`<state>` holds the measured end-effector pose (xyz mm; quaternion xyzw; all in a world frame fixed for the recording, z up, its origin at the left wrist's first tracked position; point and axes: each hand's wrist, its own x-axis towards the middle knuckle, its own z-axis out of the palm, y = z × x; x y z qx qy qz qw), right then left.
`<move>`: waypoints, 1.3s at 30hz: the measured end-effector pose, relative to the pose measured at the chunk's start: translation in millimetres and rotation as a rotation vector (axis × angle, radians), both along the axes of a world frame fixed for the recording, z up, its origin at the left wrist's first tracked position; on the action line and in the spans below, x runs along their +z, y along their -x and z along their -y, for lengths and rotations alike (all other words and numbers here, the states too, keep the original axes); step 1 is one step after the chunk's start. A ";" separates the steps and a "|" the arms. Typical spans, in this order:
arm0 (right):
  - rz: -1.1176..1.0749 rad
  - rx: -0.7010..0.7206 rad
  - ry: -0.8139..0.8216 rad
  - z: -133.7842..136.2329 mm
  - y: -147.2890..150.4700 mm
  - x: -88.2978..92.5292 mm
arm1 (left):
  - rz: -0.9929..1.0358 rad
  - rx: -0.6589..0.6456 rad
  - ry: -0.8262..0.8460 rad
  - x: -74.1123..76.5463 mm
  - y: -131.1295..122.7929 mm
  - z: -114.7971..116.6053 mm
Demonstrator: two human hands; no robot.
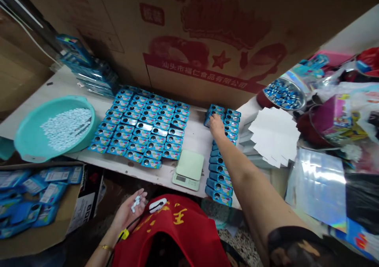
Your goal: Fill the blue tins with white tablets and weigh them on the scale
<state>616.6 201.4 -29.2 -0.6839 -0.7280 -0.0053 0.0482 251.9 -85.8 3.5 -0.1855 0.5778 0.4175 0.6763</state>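
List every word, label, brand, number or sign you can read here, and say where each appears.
"板装": large carton, upper panel.
"汕头市福仁食品有限公司": same carton, red band.
Too small or blurred: print on the blue boxes; the scale display.
Not certain: yellow characters on the folded red garment; sideways lettering on the open carton; lettering on the lower-right blue packaging.

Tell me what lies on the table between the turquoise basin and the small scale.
In the head view, rows of blue boxes lie between the turquoise basin and the small scale.
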 end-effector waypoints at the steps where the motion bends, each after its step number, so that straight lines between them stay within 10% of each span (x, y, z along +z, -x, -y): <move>1: 0.000 0.005 -0.003 0.2 0.3 -0.1 | -0.004 -0.007 -0.001 0.0 -1.0 0.3; 12: 0.105 0.040 0.031 14.8 2.3 27.6 | -0.041 -0.041 -0.032 4.2 -5.1 5.0; 18: 0.154 0.447 0.047 113.4 38.1 74.8 | 0.039 -0.085 -0.071 -0.3 -5.9 -3.2; 23: 0.119 0.606 0.203 182.1 84.8 68.6 | 0.135 -0.135 -0.115 8.1 -20.3 -23.5; 39: -0.194 0.130 0.113 207.5 -3.3 66.1 | 0.021 -0.043 -0.098 -4.9 1.3 -16.6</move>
